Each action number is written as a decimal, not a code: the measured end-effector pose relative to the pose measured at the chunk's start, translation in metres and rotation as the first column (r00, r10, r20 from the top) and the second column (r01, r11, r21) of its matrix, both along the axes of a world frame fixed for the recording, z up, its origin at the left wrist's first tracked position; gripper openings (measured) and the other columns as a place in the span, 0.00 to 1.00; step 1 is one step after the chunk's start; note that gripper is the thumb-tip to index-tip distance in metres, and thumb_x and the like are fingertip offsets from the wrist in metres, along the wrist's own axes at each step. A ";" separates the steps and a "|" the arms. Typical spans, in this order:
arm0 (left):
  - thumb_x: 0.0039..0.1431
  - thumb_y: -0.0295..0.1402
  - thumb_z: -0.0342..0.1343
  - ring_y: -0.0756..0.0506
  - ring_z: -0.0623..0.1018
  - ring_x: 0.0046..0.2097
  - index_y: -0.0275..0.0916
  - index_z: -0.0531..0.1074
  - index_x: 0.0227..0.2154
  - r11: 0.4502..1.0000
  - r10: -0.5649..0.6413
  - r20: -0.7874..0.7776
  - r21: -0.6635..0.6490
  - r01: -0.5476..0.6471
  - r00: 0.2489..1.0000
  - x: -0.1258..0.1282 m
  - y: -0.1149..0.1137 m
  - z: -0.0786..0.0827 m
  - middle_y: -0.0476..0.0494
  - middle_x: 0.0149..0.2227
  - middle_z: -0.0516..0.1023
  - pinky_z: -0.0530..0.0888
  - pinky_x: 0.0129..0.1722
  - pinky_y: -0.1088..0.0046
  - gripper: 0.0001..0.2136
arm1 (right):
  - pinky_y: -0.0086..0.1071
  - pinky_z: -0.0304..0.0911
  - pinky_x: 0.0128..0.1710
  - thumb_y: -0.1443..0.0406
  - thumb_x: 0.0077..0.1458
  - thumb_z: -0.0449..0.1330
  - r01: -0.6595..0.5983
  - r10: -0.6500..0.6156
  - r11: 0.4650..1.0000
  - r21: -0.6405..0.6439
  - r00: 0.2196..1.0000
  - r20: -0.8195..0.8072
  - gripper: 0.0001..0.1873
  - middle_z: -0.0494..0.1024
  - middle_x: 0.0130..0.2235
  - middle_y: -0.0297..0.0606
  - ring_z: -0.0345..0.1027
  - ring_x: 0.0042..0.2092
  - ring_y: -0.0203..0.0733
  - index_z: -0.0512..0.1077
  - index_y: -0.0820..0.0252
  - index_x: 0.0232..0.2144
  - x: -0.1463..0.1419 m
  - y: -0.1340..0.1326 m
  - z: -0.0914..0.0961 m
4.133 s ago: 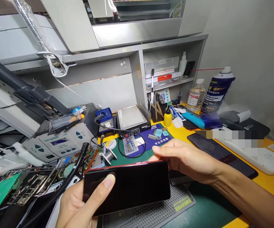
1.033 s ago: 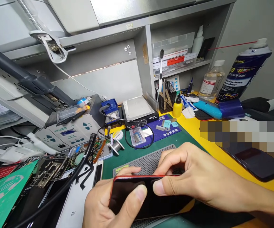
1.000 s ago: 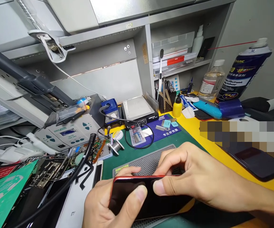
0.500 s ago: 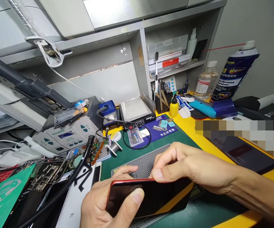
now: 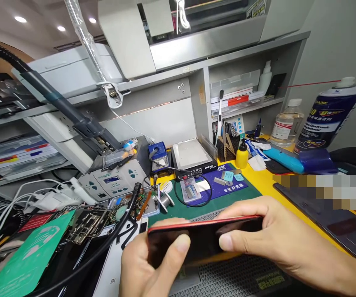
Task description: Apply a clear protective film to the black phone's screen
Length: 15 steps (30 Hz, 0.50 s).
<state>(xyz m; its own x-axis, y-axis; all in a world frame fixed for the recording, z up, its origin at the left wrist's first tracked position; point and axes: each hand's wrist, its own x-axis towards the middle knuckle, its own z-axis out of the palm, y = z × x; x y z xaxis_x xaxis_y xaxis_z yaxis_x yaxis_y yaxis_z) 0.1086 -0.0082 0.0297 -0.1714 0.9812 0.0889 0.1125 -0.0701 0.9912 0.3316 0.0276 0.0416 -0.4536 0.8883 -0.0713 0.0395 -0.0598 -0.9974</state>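
A smartphone (image 5: 201,241) with a dark screen and a red edge is held sideways above the workbench. My left hand (image 5: 153,264) grips its left end, thumb resting on the screen. At the other end, my right hand (image 5: 267,239) is closed round the phone with its thumb also on the glass. The fingers behind the phone are mostly hidden. Beneath it lies a grey mat with a honeycomb pattern (image 5: 227,276) on a green work mat (image 5: 246,192).
To the left are circuit boards (image 5: 87,225), a green card (image 5: 32,251), a black hose (image 5: 104,251) and a soldering station (image 5: 113,179). A solder spool (image 5: 165,201) sits behind the phone. On the right lie another dark phone (image 5: 314,218), a spray can (image 5: 329,115) and a yellow bottle (image 5: 242,154).
My right hand has moved from pinching the phone's top edge to gripping its right end, thumb on the screen. The camera view has tilted up, showing more of the shelf.
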 end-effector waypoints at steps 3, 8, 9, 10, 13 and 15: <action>0.51 0.41 0.67 0.41 0.82 0.44 0.41 0.78 0.40 0.998 -0.035 -0.095 0.047 0.040 0.995 0.000 0.006 0.014 0.42 0.43 0.84 0.77 0.44 0.73 0.15 | 0.32 0.70 0.46 0.61 0.54 0.70 0.017 -0.018 0.999 0.046 1.000 0.022 0.13 0.85 0.43 0.34 0.76 0.47 0.49 0.83 0.50 0.43 -0.003 -0.002 0.000; 0.49 0.41 0.68 0.41 0.82 0.45 0.44 0.79 0.37 0.998 -0.057 -0.294 -0.025 0.052 0.954 0.002 0.005 0.027 0.46 0.41 0.84 0.76 0.44 0.73 0.13 | 0.31 0.71 0.47 0.64 0.55 0.70 0.001 -0.002 0.999 0.049 1.000 0.014 0.16 0.85 0.45 0.32 0.77 0.48 0.48 0.82 0.47 0.47 -0.003 -0.005 -0.001; 0.49 0.41 0.68 0.40 0.82 0.45 0.45 0.80 0.37 0.998 -0.059 -0.312 -0.029 0.053 0.948 0.003 0.004 0.028 0.47 0.41 0.84 0.75 0.44 0.72 0.13 | 0.31 0.71 0.47 0.64 0.55 0.69 0.000 -0.001 0.999 0.048 1.000 0.007 0.17 0.85 0.46 0.31 0.77 0.49 0.47 0.81 0.46 0.48 -0.003 -0.005 -0.001; 0.49 0.41 0.67 0.40 0.82 0.45 0.45 0.81 0.37 0.998 -0.059 -0.315 -0.024 0.054 0.947 0.003 0.003 0.029 0.47 0.41 0.84 0.75 0.45 0.71 0.12 | 0.31 0.71 0.47 0.64 0.56 0.69 -0.002 0.002 0.999 0.046 1.000 0.006 0.16 0.84 0.47 0.31 0.77 0.49 0.47 0.81 0.46 0.48 -0.004 -0.005 -0.002; 0.50 0.40 0.67 0.41 0.81 0.44 0.45 0.81 0.34 0.997 -0.073 -0.285 0.002 0.077 0.956 0.005 0.003 0.029 0.48 0.39 0.84 0.74 0.45 0.72 0.09 | 0.32 0.73 0.45 0.61 0.55 0.70 -0.005 0.003 0.999 0.043 0.999 0.040 0.16 0.84 0.48 0.32 0.77 0.49 0.49 0.81 0.46 0.48 -0.007 -0.004 -0.004; 0.52 0.40 0.66 0.43 0.81 0.43 0.45 0.81 0.32 0.996 -0.089 -0.274 0.006 0.094 0.958 0.006 0.003 0.028 0.49 0.37 0.84 0.73 0.44 0.74 0.07 | 0.33 0.74 0.45 0.60 0.54 0.71 0.002 -0.005 0.999 0.048 0.998 0.057 0.17 0.84 0.49 0.33 0.77 0.49 0.50 0.81 0.46 0.48 -0.008 -0.004 -0.004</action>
<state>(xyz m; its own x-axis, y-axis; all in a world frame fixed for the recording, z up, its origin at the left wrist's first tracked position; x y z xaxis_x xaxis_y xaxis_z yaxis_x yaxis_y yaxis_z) 0.1145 -0.0047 0.0578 -0.0479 0.9892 0.1386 0.3706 -0.1113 0.9221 0.3240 0.0235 0.0371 -0.4472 0.8928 -0.0540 0.0965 -0.0119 -0.9953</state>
